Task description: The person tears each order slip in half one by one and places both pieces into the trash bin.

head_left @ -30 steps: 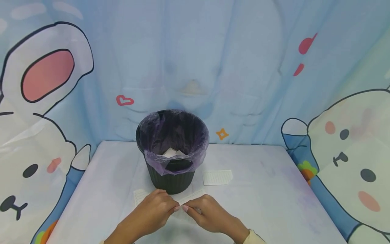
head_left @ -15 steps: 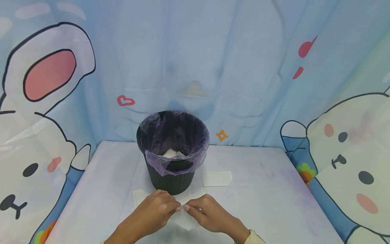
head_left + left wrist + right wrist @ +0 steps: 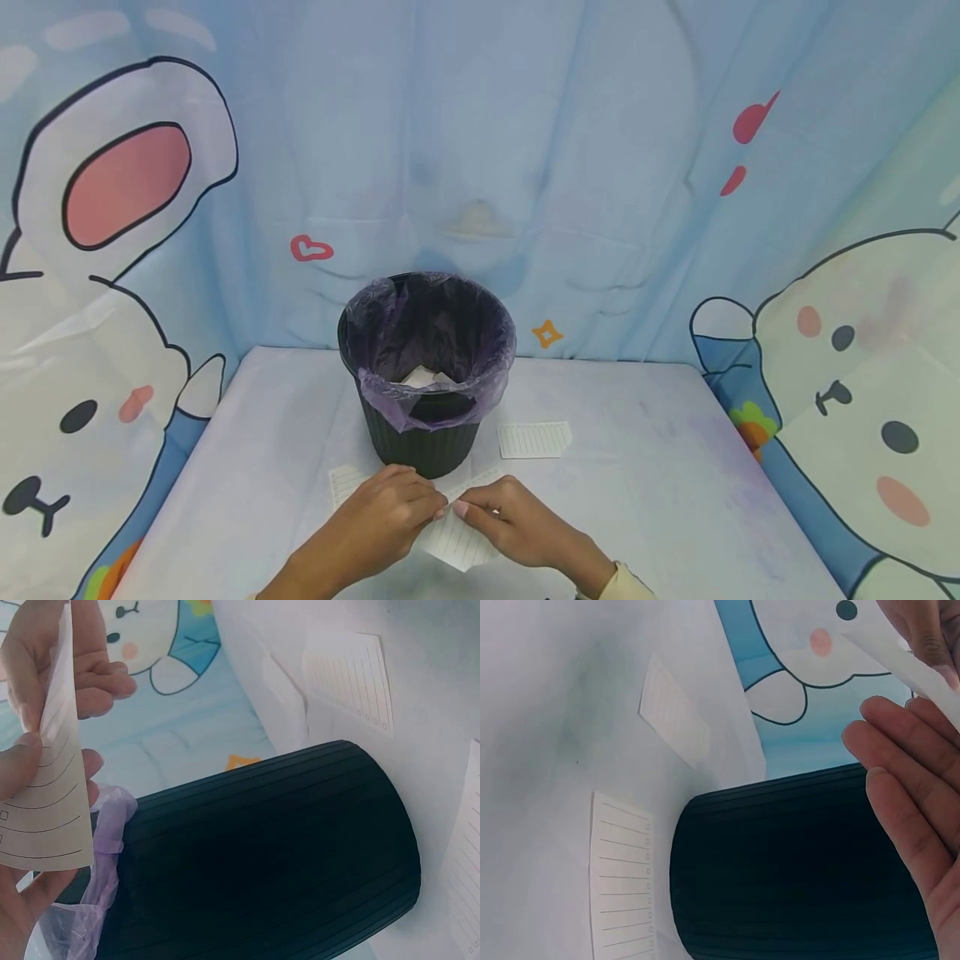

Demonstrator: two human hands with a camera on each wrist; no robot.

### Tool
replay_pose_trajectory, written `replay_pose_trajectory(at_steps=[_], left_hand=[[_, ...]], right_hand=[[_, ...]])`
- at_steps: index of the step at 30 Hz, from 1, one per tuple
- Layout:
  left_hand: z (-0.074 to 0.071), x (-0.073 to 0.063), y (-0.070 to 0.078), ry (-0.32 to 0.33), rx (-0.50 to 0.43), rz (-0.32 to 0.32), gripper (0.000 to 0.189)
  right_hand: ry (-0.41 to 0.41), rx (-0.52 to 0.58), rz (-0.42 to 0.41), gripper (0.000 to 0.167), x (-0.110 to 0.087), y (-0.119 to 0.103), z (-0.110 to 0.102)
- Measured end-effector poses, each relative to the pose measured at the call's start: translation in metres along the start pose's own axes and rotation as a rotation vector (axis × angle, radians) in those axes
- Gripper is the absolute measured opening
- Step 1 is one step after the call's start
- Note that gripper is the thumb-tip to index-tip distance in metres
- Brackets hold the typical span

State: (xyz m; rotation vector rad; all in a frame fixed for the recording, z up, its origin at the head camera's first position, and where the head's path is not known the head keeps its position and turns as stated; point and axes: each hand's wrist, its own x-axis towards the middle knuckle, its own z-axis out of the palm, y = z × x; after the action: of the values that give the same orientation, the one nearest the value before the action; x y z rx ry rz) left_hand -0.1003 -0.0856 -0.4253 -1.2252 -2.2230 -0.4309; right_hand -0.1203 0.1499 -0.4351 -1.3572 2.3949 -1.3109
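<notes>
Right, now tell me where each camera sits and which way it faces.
Head: on the person's head, facing forward and down at the black bin, the held paper and the printed cloth behind; left hand and right hand show.
Left wrist: on that wrist, facing the held paper and the bin's side; parts of both hands show at left.
Right wrist: on that wrist, facing the bin's side and lined slips; fingers show at right.
Shared: both wrist views show the bin turned sideways.

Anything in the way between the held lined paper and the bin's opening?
Nothing visible stands between them. The left hand and right hand pinch the lined paper in front of the black bin, whose purple liner hangs open.
</notes>
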Motion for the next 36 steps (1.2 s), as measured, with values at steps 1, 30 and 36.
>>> replay_pose_trajectory(at_steps=[1,30,36], left_hand=[[0.0000,-0.0001,0.0000,0.003,0.005,0.004,0.010],[-0.0039,0.0001,0.0016,0.006,0.068,-0.040,0.016],[-0.0042,0.0009,0.0013,0.031,0.075,-0.026,0.014]], right_hand=[[-0.001,0.002,-0.002,0.024,0.0002,0.0002,-0.0002],[0.001,0.064,0.041,0.024,0.0017,-0.0004,-0.0022],[0.009,0.071,0.055,0.023,0.0023,-0.0029,-0.0029]])
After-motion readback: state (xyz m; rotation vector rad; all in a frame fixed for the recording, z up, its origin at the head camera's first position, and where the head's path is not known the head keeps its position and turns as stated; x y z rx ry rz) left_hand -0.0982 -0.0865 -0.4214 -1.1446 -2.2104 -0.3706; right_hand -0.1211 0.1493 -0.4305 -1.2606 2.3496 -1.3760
